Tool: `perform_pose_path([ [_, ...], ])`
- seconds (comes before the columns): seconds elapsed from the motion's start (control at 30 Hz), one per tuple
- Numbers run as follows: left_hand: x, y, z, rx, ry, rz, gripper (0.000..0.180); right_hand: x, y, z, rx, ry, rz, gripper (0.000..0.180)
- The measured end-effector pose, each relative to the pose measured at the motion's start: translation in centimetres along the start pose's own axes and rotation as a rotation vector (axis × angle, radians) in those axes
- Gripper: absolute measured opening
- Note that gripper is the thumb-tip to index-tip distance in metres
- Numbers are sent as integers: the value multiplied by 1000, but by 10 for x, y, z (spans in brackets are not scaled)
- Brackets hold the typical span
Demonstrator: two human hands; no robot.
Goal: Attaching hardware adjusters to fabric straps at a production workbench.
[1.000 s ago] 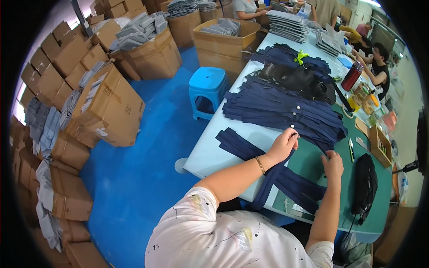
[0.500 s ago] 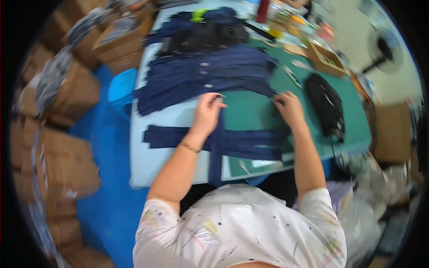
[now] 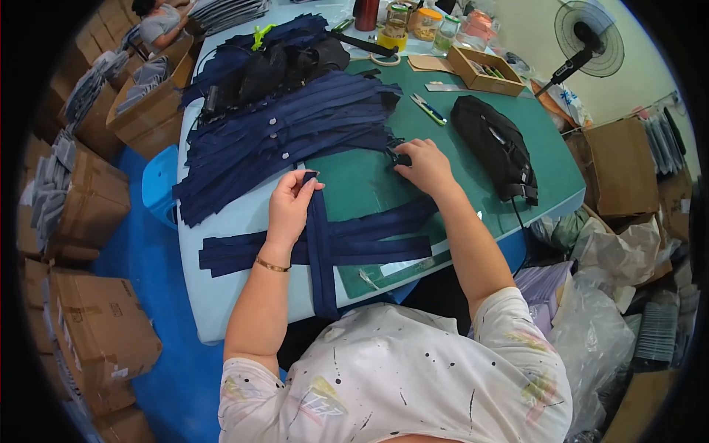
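My left hand (image 3: 289, 208) pinches the top end of a long navy zipper (image 3: 320, 255) between thumb and fingers. It hangs straight down toward my body, past the table's front edge. Under it, more navy zippers (image 3: 384, 240) lie crosswise in a flat bundle. My right hand (image 3: 426, 168) is closed at the right end of a big pile of navy zippers (image 3: 281, 125), its fingers on a small dark zipper end there. Small whitish pieces dot the pile. Behind it is a heap of black material (image 3: 284, 70) with a bright green clip (image 3: 261, 35).
A black pouch (image 3: 491, 140) and thread snips (image 3: 428, 108) lie on the green cutting mat (image 3: 362, 192). A wooden tray (image 3: 484, 72), jars (image 3: 394, 26) and a fan (image 3: 588, 37) stand beyond. Cardboard boxes (image 3: 103, 332) line the left; another person (image 3: 159, 29) is at far left.
My view has turned, so the table sits further left and is sharper. Both hands stay near the pile; the left keeps its zipper, and my right hand is still at the pile's right end.
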State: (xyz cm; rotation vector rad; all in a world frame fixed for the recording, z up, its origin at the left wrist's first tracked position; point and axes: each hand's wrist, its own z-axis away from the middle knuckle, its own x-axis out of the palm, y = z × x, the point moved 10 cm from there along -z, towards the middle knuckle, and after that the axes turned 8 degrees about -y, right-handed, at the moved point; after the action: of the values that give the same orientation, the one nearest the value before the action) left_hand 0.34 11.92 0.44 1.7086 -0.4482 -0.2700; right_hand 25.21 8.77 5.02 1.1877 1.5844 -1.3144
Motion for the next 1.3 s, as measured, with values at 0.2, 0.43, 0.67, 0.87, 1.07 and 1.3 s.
perform_pose_path([
  [0.2,1,0,0,-23,-17,-11,12,7,17,-8,120,-98,-73,17],
  [0.43,9,0,-1,-53,-60,115,12,22,57,-9,352,-104,-936,21],
  [0.67,23,2,3,-134,-121,437,12,35,-16,-13,284,-286,-1621,13],
  [0.87,23,2,4,-133,-100,502,13,55,-80,-22,216,-390,-1809,11],
  [1.07,16,-4,4,-186,-60,530,13,69,-108,-31,149,-466,-1542,16],
  [1.3,13,-6,6,-235,-29,562,13,80,-111,-30,87,-509,-1466,14],
])
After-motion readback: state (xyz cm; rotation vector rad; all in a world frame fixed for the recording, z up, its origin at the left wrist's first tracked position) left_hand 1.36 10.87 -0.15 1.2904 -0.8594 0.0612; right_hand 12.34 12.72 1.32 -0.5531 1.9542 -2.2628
